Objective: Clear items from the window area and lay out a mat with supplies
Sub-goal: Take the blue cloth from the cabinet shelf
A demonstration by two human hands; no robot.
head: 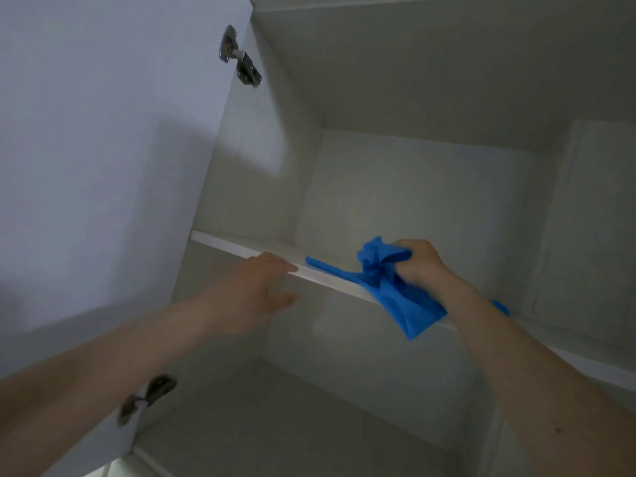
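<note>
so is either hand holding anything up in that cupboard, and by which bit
The right hand grips the blue rubber gloves at their bunched-up end; the rest drapes over the shelf edge. The left hand holds nothing, fingertips touching that edge.

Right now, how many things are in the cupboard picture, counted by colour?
Blue: 1, the crumpled blue rubber glove bundle that the right hand grips on the white cupboard shelf; how many gloves are in it cannot be told.
Silver: 2, the upper metal door hinge and the lower metal door hinge.
Bare hands: 2, counting the left hand touching the shelf edge.
Total: 5.
</note>
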